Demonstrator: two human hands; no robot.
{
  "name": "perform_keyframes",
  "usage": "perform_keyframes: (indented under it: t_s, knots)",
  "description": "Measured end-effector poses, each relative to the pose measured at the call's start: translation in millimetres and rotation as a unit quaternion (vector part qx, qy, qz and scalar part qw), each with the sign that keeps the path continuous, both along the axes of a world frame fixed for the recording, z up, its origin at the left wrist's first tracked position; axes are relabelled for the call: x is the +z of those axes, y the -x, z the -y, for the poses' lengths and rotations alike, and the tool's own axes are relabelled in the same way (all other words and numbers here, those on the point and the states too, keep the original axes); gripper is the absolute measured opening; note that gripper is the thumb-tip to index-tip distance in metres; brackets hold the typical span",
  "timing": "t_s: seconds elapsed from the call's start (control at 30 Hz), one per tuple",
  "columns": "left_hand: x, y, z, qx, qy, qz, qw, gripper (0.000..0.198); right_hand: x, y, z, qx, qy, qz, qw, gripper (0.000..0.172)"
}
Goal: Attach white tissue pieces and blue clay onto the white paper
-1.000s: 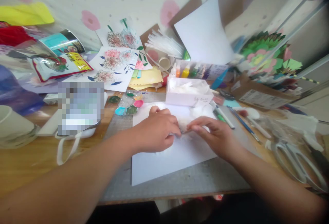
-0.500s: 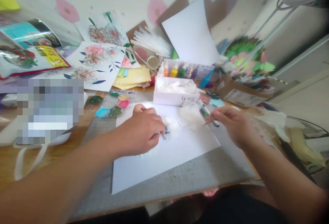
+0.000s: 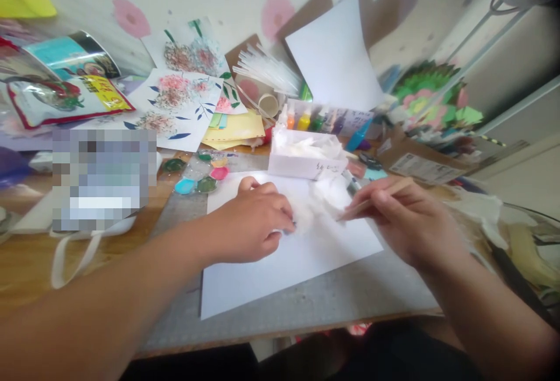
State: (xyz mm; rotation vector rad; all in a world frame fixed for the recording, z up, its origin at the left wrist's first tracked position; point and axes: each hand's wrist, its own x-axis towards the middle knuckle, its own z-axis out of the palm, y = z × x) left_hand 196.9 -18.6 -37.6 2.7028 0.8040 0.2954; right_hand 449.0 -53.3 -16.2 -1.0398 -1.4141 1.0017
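Note:
A white sheet of paper lies on a grey mat, with white fluffy material near its middle. My left hand is closed at the left side of the fluff, fingertips pinched over a small blue spot; what they hold is too small to make out. Between the thumb and fingers of my right hand is a thin wooden stick, its tip pointing left just above the paper. More white fluff lies near the sheet's upper right part. Behind the sheet stands a white box full of white material.
A paint palette with coloured wells sits left of the sheet. Small paint bottles stand behind the box. Flower pictures lean at the back left. A blurred-out item with a white strap lies at the left.
My right hand has moved left and tilted, showing more of the stick. My left hand stays by the fluff and covers more of the blue spot. The whole view has shifted slightly.

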Motion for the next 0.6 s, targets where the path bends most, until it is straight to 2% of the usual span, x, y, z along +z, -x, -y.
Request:
perform_keyframes:
  t_s: [0.1,0.2,0.3,0.4,0.6]
  knots:
    - [2.7,1,2,-0.010,-0.012,-0.008,1.000,0.027,4.2,24,3,0.064,0.024,-0.071,0.995,0.011]
    - [4.6,3,2,-0.017,-0.014,-0.014,1.000,0.018,-4.8,41,-2,0.064,0.047,-0.068,0.995,0.014]
    - [5.4,4,3,-0.024,-0.010,-0.022,0.999,0.014,-17.3,50,-8,0.037,0.045,0.020,0.998,0.015]
    - [5.7,5,4,-0.022,-0.004,-0.030,0.999,0.023,-24.3,54,-9,0.018,0.015,0.132,0.991,0.014]
    - [6.2,5,4,-0.028,-0.005,-0.033,0.999,0.021,-24.0,55,-6,0.003,-0.081,0.303,0.950,0.011]
